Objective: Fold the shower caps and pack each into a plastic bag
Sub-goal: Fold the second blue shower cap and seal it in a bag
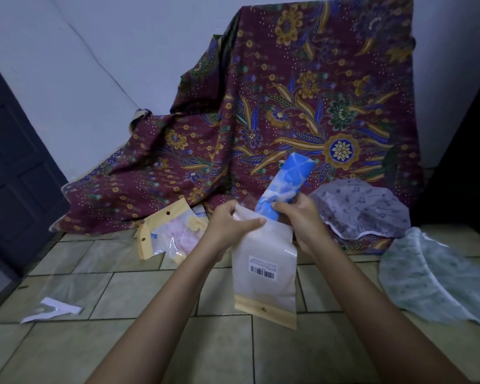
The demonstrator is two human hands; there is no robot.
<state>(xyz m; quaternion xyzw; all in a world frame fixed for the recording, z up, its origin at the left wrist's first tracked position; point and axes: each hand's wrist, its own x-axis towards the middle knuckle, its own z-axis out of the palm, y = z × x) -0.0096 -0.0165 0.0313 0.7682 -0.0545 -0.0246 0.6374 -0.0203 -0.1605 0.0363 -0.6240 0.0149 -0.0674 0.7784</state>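
A frosted plastic bag [265, 275] with a barcode label and a yellow header strip hangs upside down above the tiled floor. My left hand [230, 223] pinches the bag's open top edge. My right hand [302, 220] grips a folded blue-and-white shower cap [287, 181], whose lower end sits at the bag's mouth while most of it sticks up above. A grey patterned shower cap [363, 209] and a pale green one [432, 275] lie unfolded to the right.
A packed bag [172, 234] with a yellow header and pink contents lies on the floor to the left. A white paper scrap [53, 309] lies at lower left. A maroon batik cloth [288, 106] drapes the back. A dark door [11, 167] stands at the left.
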